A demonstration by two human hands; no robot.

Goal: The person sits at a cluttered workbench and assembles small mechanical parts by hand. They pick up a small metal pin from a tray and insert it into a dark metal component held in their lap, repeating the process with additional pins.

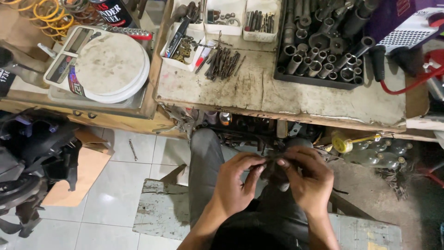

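— Both hands are up over the lap, see? Left hand (236, 183) and right hand (307, 178) meet at the fingertips, pinching a small dark part (273, 159) between them.

— What is it?

— Hard to tell. Thin, dark, maybe greasy metal; most of it is hidden by the fingers. It sits between the two thumbs and forefingers, just below the edge of the tabletop (277, 99), above the knees.

— Why hold it like that?

— My guess: it's small, so each hand takes an end, close to the eyes, where it can be turned or worked. Both hands are closed on it, neither one free.

— And all that stuff above?

— Laid out within arm's reach, I'd say. A loose heap of drill bits (223, 64) lies on the bare wood, a black tray of sockets (319, 55) to the right of it, white bins (222, 16) of small bits behind. A round white scale (108, 65) sits on the lower bench to the left, with yellow springs (51, 16) behind it.

— Below the tabletop?

— Clear bottles (379, 155) lying on the floor at the right, and a yellow-headed tool (344, 143) just beside them. A flat cardboard piece (78, 173) lies on the tiles at the left, next to black plastic parts (32, 153).
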